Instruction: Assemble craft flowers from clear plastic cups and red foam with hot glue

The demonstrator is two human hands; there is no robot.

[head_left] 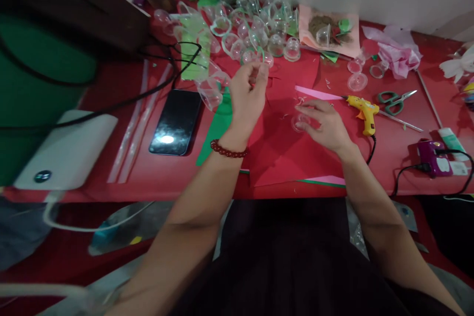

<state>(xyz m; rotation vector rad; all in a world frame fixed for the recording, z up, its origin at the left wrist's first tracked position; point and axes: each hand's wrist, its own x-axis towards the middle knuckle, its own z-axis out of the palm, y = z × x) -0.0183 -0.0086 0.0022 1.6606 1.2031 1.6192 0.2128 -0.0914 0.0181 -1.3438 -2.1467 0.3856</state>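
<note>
My left hand point(250, 88), with a red bead bracelet at its wrist, is raised over the red paper point(281, 153), its fingers curled into a pinch. What they hold, if anything, is hidden; a thin green strip shows just beyond the fingertips, and I cannot tell whether it is held. Lower and to the right, my right hand point(324, 121) has thumb and fingers around a small clear round plastic piece point(296, 122) just over the paper. Behind both hands lies a pile of clear plastic domes point(258, 34), some with green rims.
A yellow glue gun point(365, 111) and scissors point(396, 102) lie to the right, near a purple power adapter point(433, 158). At left are a phone point(176, 121), clear plastic strips, a white power bank point(68, 150) and a black cable. Pink tissue point(396, 52) sits at the back right.
</note>
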